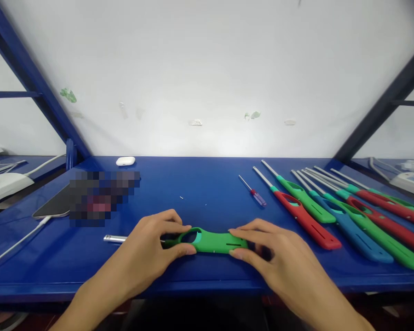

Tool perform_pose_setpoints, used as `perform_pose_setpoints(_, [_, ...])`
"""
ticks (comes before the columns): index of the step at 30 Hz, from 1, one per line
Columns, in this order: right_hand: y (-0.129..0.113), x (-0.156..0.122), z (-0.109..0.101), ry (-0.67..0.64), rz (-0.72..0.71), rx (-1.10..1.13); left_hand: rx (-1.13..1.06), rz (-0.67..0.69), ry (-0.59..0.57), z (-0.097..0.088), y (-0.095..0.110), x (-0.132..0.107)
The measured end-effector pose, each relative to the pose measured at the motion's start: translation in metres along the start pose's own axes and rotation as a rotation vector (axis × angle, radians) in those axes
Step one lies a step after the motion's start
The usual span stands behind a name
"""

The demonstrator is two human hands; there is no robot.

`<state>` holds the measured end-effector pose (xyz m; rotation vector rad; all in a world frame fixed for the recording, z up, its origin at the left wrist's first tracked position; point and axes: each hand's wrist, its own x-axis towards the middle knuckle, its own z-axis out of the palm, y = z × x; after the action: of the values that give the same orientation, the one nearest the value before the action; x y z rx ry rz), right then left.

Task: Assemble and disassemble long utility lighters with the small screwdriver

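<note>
A green long-necked lighter (214,242) lies across the front of the blue table, its metal tube pointing left. My left hand (155,236) grips it beside the finger opening, with the thumb on the near side and the fingers on the far side. The tube's tip shows beyond that hand. At the handle's right end, my right hand (272,250) pinches it between thumb and fingers. Teal plastic shows inside the opening. A small screwdriver (258,197) with a clear purple and red handle lies behind my right hand.
Several more lighters, among them a red lighter (305,219) and a blue lighter (360,234), lie at the right. A phone (55,202) with a white cable and a white earbud case (125,161) are at the left. A white wall (207,69) stands behind the blue table (193,184).
</note>
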<state>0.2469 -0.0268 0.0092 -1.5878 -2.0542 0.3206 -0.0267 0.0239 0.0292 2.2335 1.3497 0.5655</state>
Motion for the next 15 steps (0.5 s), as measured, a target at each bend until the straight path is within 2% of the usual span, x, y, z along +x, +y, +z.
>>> perform_pose_setpoints(3, [-0.005, 0.010, -0.011, -0.040, -0.033, -0.165, -0.062, -0.112, -0.063, -0.007, 0.005, 0.009])
perform_pose_setpoints(6, [-0.012, 0.025, -0.020, -0.089, -0.069, -0.272, -0.021, -0.148, -0.139, -0.011, 0.009, 0.015])
perform_pose_setpoints(11, [-0.022, 0.054, -0.033, -0.244, -0.029, -0.287, 0.234, -0.045, -0.100, -0.011, 0.015, 0.014])
perform_pose_setpoints(15, [-0.024, 0.065, -0.036, -0.279, -0.021, -0.211, 0.349, -0.012, -0.142, -0.014, 0.022, 0.015])
